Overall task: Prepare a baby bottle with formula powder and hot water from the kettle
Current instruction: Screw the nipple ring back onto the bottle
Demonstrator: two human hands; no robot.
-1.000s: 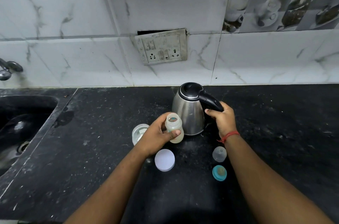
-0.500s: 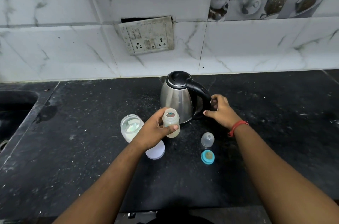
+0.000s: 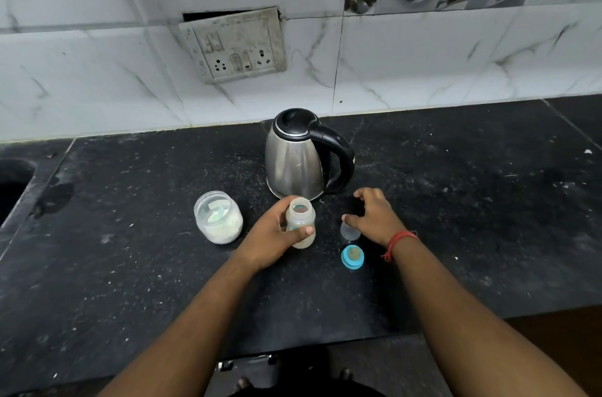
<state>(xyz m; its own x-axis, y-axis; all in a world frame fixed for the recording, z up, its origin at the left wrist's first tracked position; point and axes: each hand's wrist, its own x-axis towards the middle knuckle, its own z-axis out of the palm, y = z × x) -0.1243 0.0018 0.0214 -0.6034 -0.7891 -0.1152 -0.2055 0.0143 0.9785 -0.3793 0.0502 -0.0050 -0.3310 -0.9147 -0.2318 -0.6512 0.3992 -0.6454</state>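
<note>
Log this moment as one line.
left hand grips bottle | right hand open over clear cap | kettle on counter

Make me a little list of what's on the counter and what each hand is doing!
left hand: grips the baby bottle, which stands open on the counter
bottle contents: pale liquid low down
right hand: fingers spread over the clear cap, holding nothing
blue ring with teat: lies on the counter near the cap
kettle: stands behind the bottle, lid shut, nobody touching it
powder jar: left of the bottle, open, white powder inside
</note>
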